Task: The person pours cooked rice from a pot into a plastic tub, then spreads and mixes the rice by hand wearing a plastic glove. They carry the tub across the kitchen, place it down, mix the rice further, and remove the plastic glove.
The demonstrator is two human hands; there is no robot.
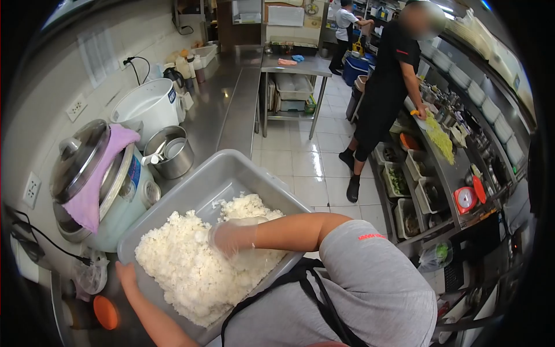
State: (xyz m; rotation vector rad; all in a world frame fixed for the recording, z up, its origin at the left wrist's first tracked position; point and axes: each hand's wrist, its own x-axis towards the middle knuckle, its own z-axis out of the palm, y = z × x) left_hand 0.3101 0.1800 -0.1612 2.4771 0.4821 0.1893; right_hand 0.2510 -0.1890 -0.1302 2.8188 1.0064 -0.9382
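Note:
A large grey tub stands on the steel counter with a heap of white rice in it. My right hand, in a clear plastic glove, is sunk in the rice near the middle of the tub; its fingers are hidden and blurred. Bare, my left hand touches the outside of the tub's left rim, and its fingers are hard to make out. Behind the tub is a steel pot with light-coloured utensils inside. To its left sits a big cooker with a lid and a purple cloth.
An orange bowl lies at the lower left. A white container stands against the left wall. Across the aisle a co-worker in black works at a counter with chopped greens. Another person stands farther back.

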